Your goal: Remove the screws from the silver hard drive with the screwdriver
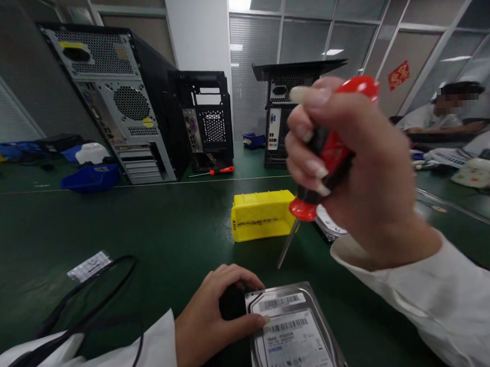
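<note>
My right hand (pixel 351 167) is raised above the green table and grips a red-and-black screwdriver (pixel 329 151), whose metal shaft points down-left toward the table. My left hand (pixel 213 316) rests at the near edge, fingers on the left side of a silver hard drive (pixel 296 334) with barcode labels, thumb on its top-left corner. A dark object under that hand is mostly hidden. A yellow plastic bin (pixel 261 215) sits just beyond the drive.
Three open computer towers (pixel 117 97) (pixel 206 120) (pixel 286 113) stand at the back, a second red screwdriver (pixel 222 171) before them. Blue bins (pixel 91 178) lie left, a black cable (pixel 90 290) and a label (pixel 89 265) near left. Another person (pixel 450 112) sits far right.
</note>
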`<action>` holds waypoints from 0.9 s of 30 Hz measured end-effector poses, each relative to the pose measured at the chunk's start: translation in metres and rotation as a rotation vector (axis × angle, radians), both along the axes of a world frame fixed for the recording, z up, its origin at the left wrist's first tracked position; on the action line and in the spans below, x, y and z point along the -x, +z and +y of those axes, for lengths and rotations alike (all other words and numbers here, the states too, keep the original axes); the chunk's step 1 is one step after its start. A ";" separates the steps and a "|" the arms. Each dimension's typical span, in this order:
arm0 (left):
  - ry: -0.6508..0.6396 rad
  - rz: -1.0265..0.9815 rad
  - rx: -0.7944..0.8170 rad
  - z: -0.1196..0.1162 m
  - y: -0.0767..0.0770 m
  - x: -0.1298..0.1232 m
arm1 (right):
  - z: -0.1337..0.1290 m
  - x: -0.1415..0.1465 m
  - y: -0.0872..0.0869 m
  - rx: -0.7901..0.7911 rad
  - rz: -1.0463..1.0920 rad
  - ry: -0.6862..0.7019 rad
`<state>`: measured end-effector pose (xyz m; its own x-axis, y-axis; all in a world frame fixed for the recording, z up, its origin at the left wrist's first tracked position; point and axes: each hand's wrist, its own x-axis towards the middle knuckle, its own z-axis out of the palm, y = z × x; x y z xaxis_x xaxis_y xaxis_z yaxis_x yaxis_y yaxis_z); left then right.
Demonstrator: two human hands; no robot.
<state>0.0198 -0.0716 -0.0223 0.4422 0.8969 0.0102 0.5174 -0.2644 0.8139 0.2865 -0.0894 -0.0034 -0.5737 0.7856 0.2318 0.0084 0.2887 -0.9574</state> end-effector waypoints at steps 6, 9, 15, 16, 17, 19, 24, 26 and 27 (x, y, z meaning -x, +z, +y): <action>0.124 -0.002 0.103 0.000 0.003 -0.005 | 0.098 0.129 0.080 -0.003 0.343 0.065; 0.158 0.025 0.144 0.001 0.007 -0.007 | 0.097 0.138 0.082 -0.009 0.507 0.093; 0.123 0.087 0.220 0.009 0.006 -0.004 | 0.080 0.130 0.084 0.044 0.623 0.097; 0.114 0.080 0.231 0.010 0.005 -0.003 | 0.080 0.130 0.085 0.052 0.629 0.094; 0.108 0.071 0.237 0.011 0.004 -0.001 | 0.079 0.131 0.086 0.061 0.630 0.095; 0.104 0.054 0.231 0.010 0.002 0.001 | 0.078 0.131 0.087 0.074 0.626 0.108; 0.103 0.069 0.285 0.007 0.005 0.005 | 0.077 0.131 0.084 0.098 0.635 0.119; 0.080 0.068 0.306 0.008 0.007 0.005 | 0.078 0.132 0.083 0.099 0.637 0.105; 0.073 0.067 0.316 0.008 0.007 0.005 | 0.079 0.133 0.082 0.097 0.639 0.101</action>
<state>0.0143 -0.0634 -0.0152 0.3668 0.8804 -0.3006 0.5807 0.0358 0.8134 0.1536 -0.0106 0.0790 -0.4185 0.7695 0.4824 -0.5932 0.1706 -0.7867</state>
